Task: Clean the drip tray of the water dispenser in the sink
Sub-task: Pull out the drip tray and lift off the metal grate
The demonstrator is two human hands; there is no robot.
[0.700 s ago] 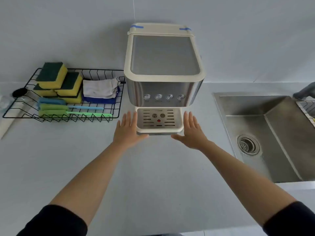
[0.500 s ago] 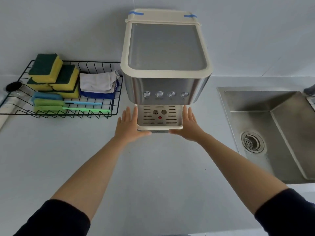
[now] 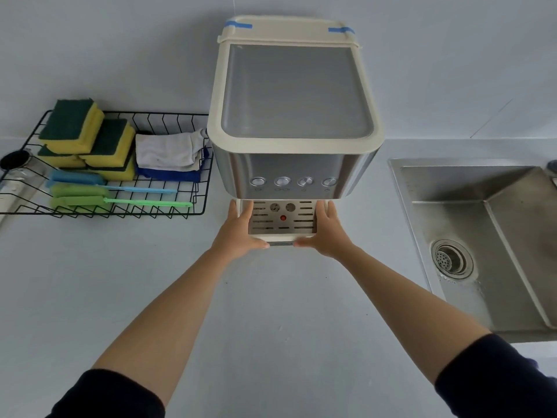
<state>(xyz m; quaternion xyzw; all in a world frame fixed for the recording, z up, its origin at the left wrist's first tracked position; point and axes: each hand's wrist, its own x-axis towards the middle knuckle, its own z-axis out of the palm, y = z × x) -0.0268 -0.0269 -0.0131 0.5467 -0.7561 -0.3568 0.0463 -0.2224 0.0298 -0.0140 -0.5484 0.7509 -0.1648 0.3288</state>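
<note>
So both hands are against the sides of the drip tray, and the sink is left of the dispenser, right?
Not quite. The sink lies to the right of the water dispenser; the wire rack is what sits on its left. The left hand and right hand are indeed against the sides of the drip tray, as the head view shows.

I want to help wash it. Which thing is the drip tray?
Find the cream water dispenser by the wall. Under its four buttons sits the drip tray, between the left hand and right hand. Only it has a slotted metal top with a red dot.
</note>
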